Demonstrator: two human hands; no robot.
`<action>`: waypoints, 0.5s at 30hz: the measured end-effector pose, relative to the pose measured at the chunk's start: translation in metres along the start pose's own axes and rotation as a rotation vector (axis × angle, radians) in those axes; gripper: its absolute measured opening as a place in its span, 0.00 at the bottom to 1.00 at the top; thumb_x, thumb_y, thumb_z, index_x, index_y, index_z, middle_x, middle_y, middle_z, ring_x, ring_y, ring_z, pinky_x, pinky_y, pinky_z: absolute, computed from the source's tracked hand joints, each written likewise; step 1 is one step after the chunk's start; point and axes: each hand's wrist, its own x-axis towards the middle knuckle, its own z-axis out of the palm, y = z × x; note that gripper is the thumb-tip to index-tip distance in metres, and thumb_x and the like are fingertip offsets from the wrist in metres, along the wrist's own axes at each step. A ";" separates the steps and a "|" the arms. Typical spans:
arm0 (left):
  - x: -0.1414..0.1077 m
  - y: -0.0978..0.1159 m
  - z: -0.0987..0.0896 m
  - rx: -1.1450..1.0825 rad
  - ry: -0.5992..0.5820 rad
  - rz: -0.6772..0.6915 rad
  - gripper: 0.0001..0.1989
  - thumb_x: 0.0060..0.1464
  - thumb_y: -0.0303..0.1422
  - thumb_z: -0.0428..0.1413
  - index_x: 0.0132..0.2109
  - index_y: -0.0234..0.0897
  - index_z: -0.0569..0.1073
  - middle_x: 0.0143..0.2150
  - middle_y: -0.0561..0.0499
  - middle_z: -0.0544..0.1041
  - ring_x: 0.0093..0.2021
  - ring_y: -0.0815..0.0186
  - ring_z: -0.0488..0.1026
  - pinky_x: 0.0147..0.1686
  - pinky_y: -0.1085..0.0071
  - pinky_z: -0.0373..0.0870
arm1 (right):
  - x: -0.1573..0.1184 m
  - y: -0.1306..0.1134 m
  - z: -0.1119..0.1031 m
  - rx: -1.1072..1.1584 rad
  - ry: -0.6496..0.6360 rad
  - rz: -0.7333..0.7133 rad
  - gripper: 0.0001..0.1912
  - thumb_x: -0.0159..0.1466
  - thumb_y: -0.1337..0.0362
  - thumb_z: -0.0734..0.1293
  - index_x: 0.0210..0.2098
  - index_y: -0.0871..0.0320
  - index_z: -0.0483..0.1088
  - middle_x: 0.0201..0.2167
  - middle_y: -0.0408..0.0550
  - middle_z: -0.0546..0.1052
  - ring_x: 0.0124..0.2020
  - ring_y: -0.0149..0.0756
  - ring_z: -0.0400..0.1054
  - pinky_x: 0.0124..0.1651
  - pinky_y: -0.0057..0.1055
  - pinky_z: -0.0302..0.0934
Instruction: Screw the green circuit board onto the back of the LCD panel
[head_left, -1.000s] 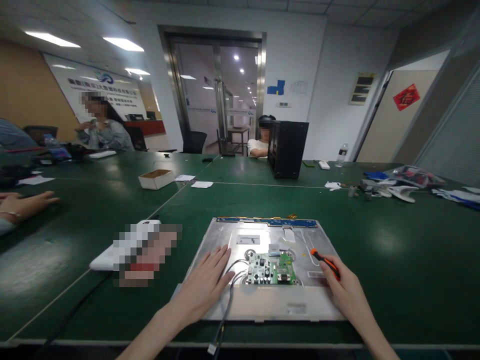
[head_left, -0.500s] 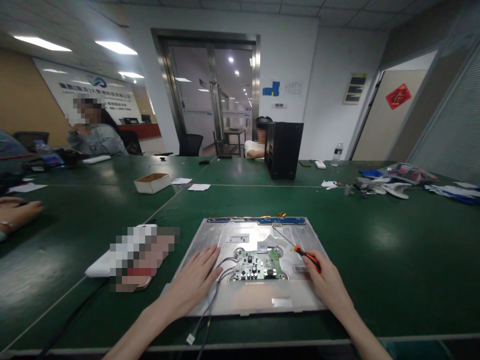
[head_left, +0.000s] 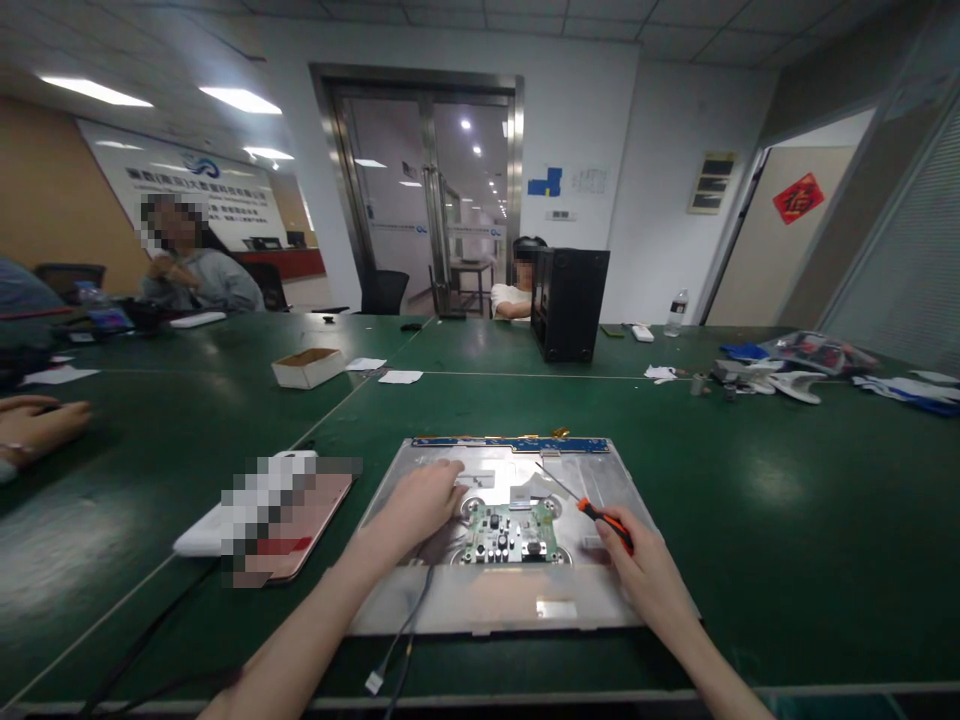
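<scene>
A flat metal display panel (head_left: 495,600) lies in front of me, with a green circuit board (head_left: 510,530) at its middle and a blue circuit strip (head_left: 517,444) along its far edge. My right hand (head_left: 646,562) is wrapped round the orange and black handle of a screwdriver (head_left: 606,524); the shaft points up and left over the panel, its tip short of the strip. Over the panel's left part is my left hand (head_left: 424,505), fingers loosely bent and apart, holding nothing visible. Dark cables (head_left: 414,620) run from beneath that hand past the near edge to a white plug (head_left: 374,682).
Left of the panel lie a pink phone (head_left: 322,515) and a white device (head_left: 202,530). Farther off stand an open cardboard box (head_left: 309,370), a black computer case (head_left: 571,305) and a bottle (head_left: 676,314). Another person's hand (head_left: 52,425) rests at the far left.
My left hand has moved forward and right over the panel, its fingers now more bent. The screwdriver tip has shifted left and nearer to me, away from the blue strip.
</scene>
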 end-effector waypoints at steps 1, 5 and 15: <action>0.007 0.001 0.001 -0.031 0.000 0.019 0.13 0.58 0.30 0.49 0.49 0.33 0.70 0.48 0.39 0.75 0.48 0.52 0.73 0.45 0.62 0.66 | 0.000 0.001 0.000 0.008 -0.002 -0.004 0.19 0.64 0.51 0.57 0.41 0.57 0.72 0.30 0.49 0.76 0.31 0.41 0.69 0.33 0.32 0.61; 0.031 0.000 0.008 -0.116 -0.034 0.122 0.14 0.51 0.28 0.55 0.46 0.38 0.72 0.48 0.44 0.75 0.48 0.57 0.72 0.44 0.69 0.65 | -0.001 0.004 -0.001 0.015 -0.009 -0.012 0.20 0.64 0.51 0.57 0.41 0.57 0.72 0.30 0.48 0.75 0.30 0.40 0.69 0.33 0.32 0.61; 0.043 -0.001 0.018 -0.207 -0.037 0.214 0.06 0.51 0.24 0.51 0.32 0.36 0.72 0.34 0.49 0.76 0.36 0.63 0.71 0.35 0.73 0.62 | -0.001 0.006 -0.003 -0.005 -0.052 0.004 0.21 0.65 0.50 0.57 0.42 0.57 0.72 0.27 0.47 0.74 0.28 0.39 0.68 0.31 0.32 0.60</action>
